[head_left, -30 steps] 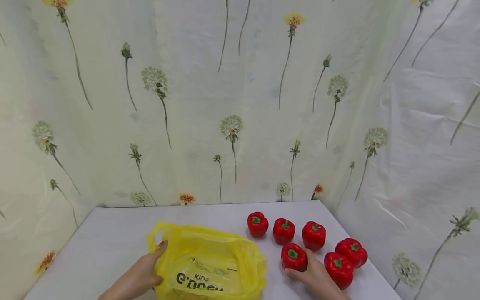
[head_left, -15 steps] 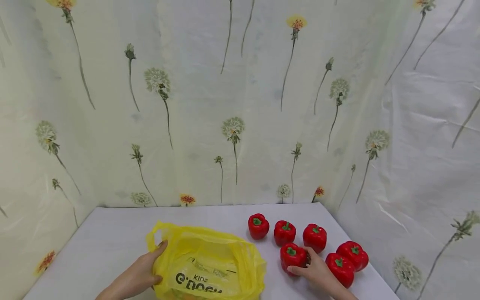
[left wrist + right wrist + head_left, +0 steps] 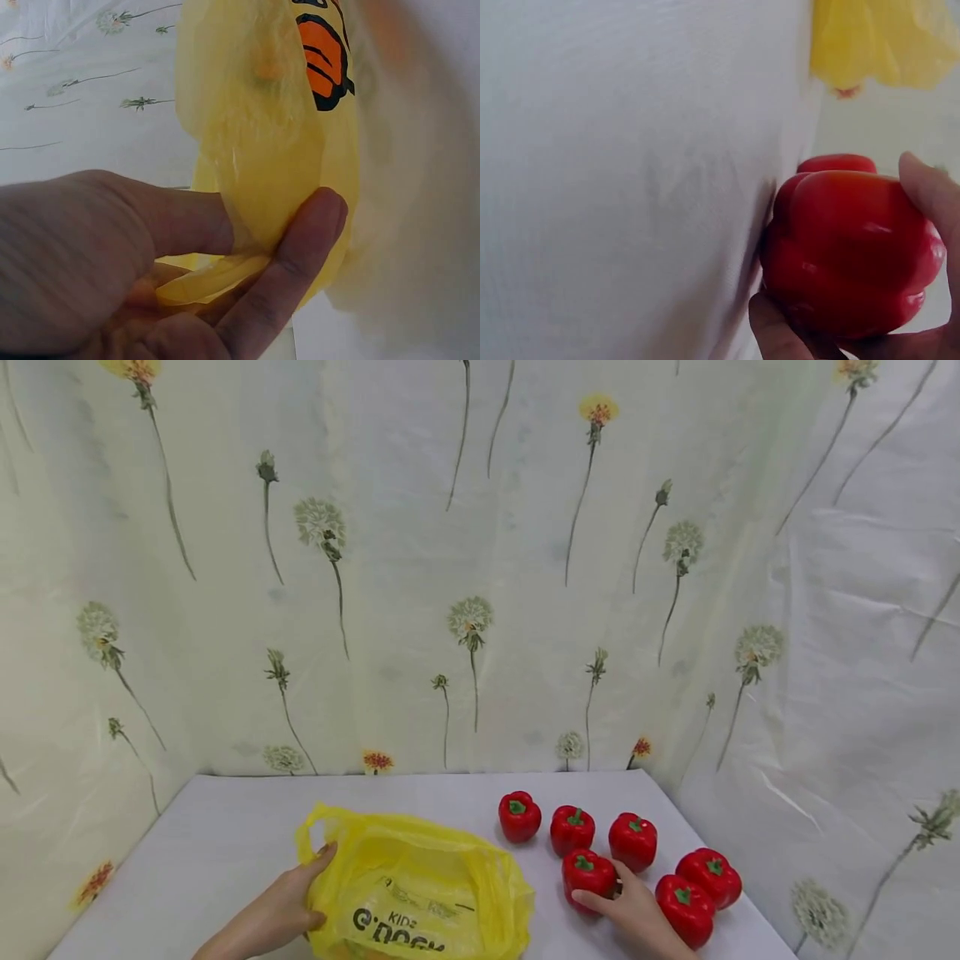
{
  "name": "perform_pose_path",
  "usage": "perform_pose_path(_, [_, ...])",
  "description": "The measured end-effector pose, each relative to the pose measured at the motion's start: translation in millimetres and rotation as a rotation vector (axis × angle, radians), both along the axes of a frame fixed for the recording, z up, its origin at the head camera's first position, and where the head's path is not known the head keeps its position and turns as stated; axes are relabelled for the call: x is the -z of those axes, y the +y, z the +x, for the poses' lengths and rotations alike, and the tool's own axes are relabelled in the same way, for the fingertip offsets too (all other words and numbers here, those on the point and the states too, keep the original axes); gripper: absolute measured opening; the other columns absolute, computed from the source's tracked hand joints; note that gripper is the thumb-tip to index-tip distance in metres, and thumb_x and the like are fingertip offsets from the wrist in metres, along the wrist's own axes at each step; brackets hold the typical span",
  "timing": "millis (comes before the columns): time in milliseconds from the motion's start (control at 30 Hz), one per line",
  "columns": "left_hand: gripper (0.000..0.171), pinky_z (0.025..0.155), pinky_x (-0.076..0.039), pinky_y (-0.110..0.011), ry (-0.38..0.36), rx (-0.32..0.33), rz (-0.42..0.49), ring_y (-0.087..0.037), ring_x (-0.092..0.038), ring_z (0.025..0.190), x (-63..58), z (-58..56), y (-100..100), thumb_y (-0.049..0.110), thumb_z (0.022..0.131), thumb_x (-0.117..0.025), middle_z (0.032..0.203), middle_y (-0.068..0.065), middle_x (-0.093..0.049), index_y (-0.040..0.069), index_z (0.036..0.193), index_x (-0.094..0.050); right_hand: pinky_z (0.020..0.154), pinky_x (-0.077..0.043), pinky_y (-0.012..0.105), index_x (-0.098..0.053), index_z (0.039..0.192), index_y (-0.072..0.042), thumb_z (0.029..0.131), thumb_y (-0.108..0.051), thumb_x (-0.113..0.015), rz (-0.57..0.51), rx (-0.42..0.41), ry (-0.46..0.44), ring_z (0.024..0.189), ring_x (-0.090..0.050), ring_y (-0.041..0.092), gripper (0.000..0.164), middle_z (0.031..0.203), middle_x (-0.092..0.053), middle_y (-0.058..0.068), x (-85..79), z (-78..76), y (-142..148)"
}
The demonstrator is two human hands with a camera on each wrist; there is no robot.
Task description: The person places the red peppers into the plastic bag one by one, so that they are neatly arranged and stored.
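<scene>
My left hand pinches the side edge of a yellow plastic bag. The bag's mouth gapes upward and black print shows on it. In the left wrist view, thin folds of the bag pass between thumb and fingers. To the right of the bag, my right hand grips a red bell pepper with a green stem. Thumb and fingers lie on either side of this pepper in the right wrist view. It sits at the table's surface; whether it touches is hard to tell.
Behind the held pepper stand three more red bell peppers, a left one, a middle one and a right one. Two others, a near pepper and a far pepper, touch near the white table's right edge. A flowered curtain surrounds the table.
My right thumb has shifted onto the near side of the held pepper, and the grip sits closer around it. The left hand and bag stay nearly still. The head view has tilted slightly.
</scene>
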State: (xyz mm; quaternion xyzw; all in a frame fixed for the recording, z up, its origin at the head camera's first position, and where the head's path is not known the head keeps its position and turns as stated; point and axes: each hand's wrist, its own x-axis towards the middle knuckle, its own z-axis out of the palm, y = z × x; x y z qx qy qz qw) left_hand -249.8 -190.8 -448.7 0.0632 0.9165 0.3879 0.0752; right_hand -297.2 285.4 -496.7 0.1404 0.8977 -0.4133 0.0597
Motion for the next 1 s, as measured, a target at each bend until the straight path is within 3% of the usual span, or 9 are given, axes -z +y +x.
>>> perform_pose_path(67, [0.094, 0.092, -0.051, -0.046, 0.01, 0.01, -0.016, -0.038, -0.048, 0.126, -0.6, -0.6, 0, -0.009, 0.063, -0.073, 0.151, -0.028, -0.031, -0.003, 0.147, -0.032, 0.075, -0.058, 0.048, -0.027, 0.145, 0.002, 0.055, -0.054, -0.087, -0.015, 0.009, 0.004, 0.118, -0.042, 0.049, 0.121, 0.134, -0.042, 0.032, 1.2, 0.0, 4])
perform_pose_path(167, [0.093, 0.078, -0.053, -0.035, 0.032, 0.037, -0.02, -0.03, -0.057, 0.105, -2.8, -2.6, 1, -0.008, 0.064, -0.074, 0.149, -0.03, -0.033, -0.003, 0.148, -0.032, 0.076, -0.058, 0.049, -0.025, 0.145, 0.002, 0.057, -0.053, -0.087, -0.027, -0.001, 0.002, 0.119, -0.04, 0.05, 0.12, 0.135, -0.039, 0.033, 1.7, -1.9, 12])
perform_pose_path(300, [0.094, 0.061, -0.047, -0.025, 0.024, 0.05, 0.012, -0.021, -0.055, 0.086, -5.5, -5.3, 1, -0.008, 0.065, -0.074, 0.149, -0.031, -0.033, -0.003, 0.148, -0.031, 0.077, -0.058, 0.049, -0.026, 0.144, 0.002, 0.059, -0.051, -0.087, -0.036, -0.027, 0.004, 0.119, -0.04, 0.051, 0.117, 0.136, -0.039, 0.033, 1.9, -5.6, 20])
perform_pose_path(400, [0.094, 0.066, -0.048, -0.026, 0.018, 0.04, -0.002, -0.023, -0.055, 0.094, -5.3, -6.0, 0, -0.008, 0.063, -0.075, 0.149, -0.031, -0.033, -0.003, 0.147, -0.033, 0.077, -0.058, 0.049, -0.028, 0.143, 0.003, 0.059, -0.049, -0.088, -0.047, -0.044, 0.001, 0.119, -0.042, 0.05, 0.116, 0.135, -0.041, 0.034, 3.3, -6.8, 20])
perform_pose_path(500, [0.092, 0.082, -0.052, -0.036, 0.012, 0.023, -0.018, -0.03, -0.054, 0.114, -3.4, -5.4, -1, -0.008, 0.063, -0.075, 0.15, -0.028, -0.034, -0.003, 0.146, -0.035, 0.077, -0.058, 0.049, -0.029, 0.143, 0.004, 0.059, -0.048, -0.088, -0.059, -0.051, -0.004, 0.119, -0.043, 0.05, 0.115, 0.135, -0.042, 0.034, 6.1, -6.1, 19])
perform_pose_path(633, [0.091, 0.103, -0.041, -0.054, -0.029, 0.007, 0.014, -0.043, -0.036, 0.136, -0.8, -5.5, 1, -0.008, 0.065, -0.074, 0.153, -0.024, -0.03, -0.001, 0.147, -0.035, 0.077, -0.058, 0.049, -0.028, 0.143, 0.003, 0.059, -0.047, -0.088, -0.069, -0.041, -0.01, 0.119, -0.043, 0.05, 0.116, 0.135, -0.042, 0.034, 7.6, -5.8, 18])
perform_pose_path(767, [0.09, 0.103, -0.039, -0.057, -0.067, -0.007, 0.02, -0.046, -0.034, 0.136, 3.2, -4.7, 4, -0.008, 0.066, -0.073, 0.154, -0.024, -0.028, -0.001, 0.147, -0.034, 0.078, -0.057, 0.048, -0.027, 0.144, 0.004, 0.058, -0.049, -0.088, -0.068, -0.044, -0.012, 0.119, -0.044, 0.05, 0.118, 0.136, -0.041, 0.035, 8.2, -4.7, 16])
perform_pose_path(1000, [0.088, 0.097, -0.046, -0.053, -0.047, 0.005, -0.032, -0.034, -0.055, 0.12, 0.5, -4.2, 7, -0.008, 0.064, -0.071, 0.146, -0.03, -0.038, -0.006, 0.144, -0.036, 0.08, -0.057, 0.049, -0.026, 0.144, 0.004, 0.059, -0.048, -0.088, -0.081, -0.055, -0.027, 0.121, -0.044, 0.051, 0.118, 0.138, -0.041, 0.036, 7.9, -6.8, 13])
